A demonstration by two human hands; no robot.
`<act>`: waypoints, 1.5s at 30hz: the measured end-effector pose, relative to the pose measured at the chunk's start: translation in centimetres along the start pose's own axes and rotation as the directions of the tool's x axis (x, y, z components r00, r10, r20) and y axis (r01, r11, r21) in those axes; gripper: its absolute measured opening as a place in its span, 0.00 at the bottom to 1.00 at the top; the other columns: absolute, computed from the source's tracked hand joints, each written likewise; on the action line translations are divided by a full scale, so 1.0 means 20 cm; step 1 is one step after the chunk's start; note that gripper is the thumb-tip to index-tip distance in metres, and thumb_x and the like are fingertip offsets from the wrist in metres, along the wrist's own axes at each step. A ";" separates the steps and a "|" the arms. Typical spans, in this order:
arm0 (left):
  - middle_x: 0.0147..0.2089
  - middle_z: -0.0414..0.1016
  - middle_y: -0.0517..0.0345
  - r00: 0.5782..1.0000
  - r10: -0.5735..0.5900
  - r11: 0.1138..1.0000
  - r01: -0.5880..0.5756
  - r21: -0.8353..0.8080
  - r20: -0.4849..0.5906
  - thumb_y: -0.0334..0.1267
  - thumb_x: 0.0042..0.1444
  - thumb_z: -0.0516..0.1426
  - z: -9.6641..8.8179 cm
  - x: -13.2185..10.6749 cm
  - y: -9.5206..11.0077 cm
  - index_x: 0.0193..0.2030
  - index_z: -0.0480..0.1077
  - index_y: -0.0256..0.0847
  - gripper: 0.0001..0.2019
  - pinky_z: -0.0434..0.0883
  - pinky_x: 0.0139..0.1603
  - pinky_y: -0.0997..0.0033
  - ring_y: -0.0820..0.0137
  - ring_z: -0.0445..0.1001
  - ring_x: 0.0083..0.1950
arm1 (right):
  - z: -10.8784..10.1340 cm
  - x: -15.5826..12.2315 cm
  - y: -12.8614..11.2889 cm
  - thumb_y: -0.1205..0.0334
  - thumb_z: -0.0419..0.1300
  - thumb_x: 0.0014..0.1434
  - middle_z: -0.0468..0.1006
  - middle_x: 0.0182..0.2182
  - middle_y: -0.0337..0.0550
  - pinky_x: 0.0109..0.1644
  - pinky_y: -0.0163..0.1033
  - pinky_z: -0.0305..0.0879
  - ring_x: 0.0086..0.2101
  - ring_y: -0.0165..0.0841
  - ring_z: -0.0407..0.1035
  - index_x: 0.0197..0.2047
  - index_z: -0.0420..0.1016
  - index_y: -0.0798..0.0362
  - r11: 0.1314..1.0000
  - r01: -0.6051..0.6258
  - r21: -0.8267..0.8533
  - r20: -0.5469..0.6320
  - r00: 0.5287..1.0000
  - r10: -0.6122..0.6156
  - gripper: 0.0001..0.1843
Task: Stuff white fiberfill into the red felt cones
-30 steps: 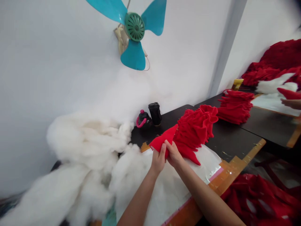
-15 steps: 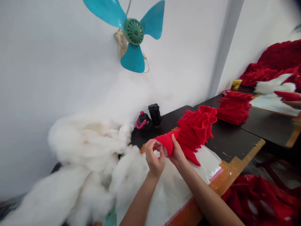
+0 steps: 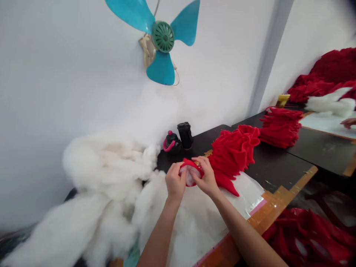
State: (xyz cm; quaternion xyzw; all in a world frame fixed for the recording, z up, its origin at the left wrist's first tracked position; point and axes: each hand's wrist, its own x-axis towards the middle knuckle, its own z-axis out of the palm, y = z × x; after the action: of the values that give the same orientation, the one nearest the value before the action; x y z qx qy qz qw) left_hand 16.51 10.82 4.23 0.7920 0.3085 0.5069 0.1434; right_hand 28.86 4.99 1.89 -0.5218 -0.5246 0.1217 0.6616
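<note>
Together, the person's left hand (image 3: 175,181) and right hand (image 3: 205,176) grip a red fabric cone (image 3: 190,162) just above the white sheet, near the middle of the view. Its open mouth faces up and toward the person's left, with white filling (image 3: 189,176) showing inside. The left fingers (image 3: 178,170) curl around the rim, and the right fingers (image 3: 200,162) bend over the top edge, both clenched on the cloth – neither hand is released.

Touching the right hand at about 3 o'clock lies a ruffled stack of red fabric pieces (image 3: 232,152), its pointed ends resting on the white sheet (image 3: 250,189). A second red stack (image 3: 280,128) sits farther along the dark table (image 3: 275,167), at about 2 o'clock. A great mass of white polyester fibrefill (image 3: 105,167) spreads from 7 to 10 o'clock. At 12 o'clock, a black tumbler (image 3: 185,135) stands beside a black bottle with a pink handle (image 3: 171,142), against the wall, and a teal wall fan (image 3: 162,37) is mounted above them. Far off at 2 o'clock, a co-worker's hand (image 3: 348,122) rests near a white sheet, below a red heap (image 3: 330,70). Another red heap (image 3: 308,237) lies at 4 o'clock, below the table edge.
</note>
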 end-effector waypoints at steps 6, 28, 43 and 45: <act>0.37 0.73 0.55 0.985 0.029 0.984 0.002 -0.178 0.173 0.38 0.61 0.56 0.02 0.00 0.03 0.40 0.73 0.40 0.06 0.69 0.43 0.72 0.69 0.73 0.39 | 0.00 -0.02 0.05 0.72 0.56 0.48 0.78 0.44 0.45 0.50 0.43 0.69 0.45 0.39 0.72 0.49 0.73 0.48 0.977 0.039 -0.208 -0.006 0.999 -0.041 0.24; 0.47 0.69 0.50 0.964 0.050 0.972 0.014 -0.236 0.260 0.31 0.50 0.59 0.01 0.01 0.03 0.56 0.65 0.41 0.24 0.71 0.48 0.66 0.64 0.71 0.47 | -0.06 0.00 0.06 0.75 0.53 0.43 0.78 0.49 0.43 0.55 0.45 0.67 0.49 0.41 0.72 0.54 0.73 0.47 0.996 0.030 -0.089 -0.106 0.994 -0.040 0.33; 0.27 0.61 0.66 0.953 -0.137 0.942 0.210 -0.261 0.270 0.27 0.43 0.51 0.00 0.03 -0.06 0.29 0.56 0.41 0.07 0.60 0.31 0.78 0.74 0.62 0.29 | -0.05 0.01 0.03 0.74 0.53 0.49 0.74 0.43 0.48 0.49 0.44 0.68 0.44 0.39 0.70 0.47 0.74 0.49 0.958 0.237 -0.162 0.000 0.971 -0.240 0.22; 0.27 0.60 0.65 0.953 -0.121 0.949 0.193 -0.248 0.279 0.27 0.43 0.51 0.00 0.03 -0.04 0.28 0.56 0.41 0.07 0.60 0.31 0.78 0.74 0.62 0.29 | -0.04 0.01 0.06 0.76 0.51 0.47 0.73 0.35 0.44 0.42 0.40 0.68 0.38 0.36 0.70 0.41 0.73 0.49 0.955 0.222 -0.198 0.005 0.974 -0.225 0.20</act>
State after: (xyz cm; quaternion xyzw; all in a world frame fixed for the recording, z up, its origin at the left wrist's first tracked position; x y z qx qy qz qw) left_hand 16.39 11.86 4.12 0.7973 0.2769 0.4227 0.3302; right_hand 30.02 5.22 1.15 -0.5232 -0.5838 -0.0111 0.6207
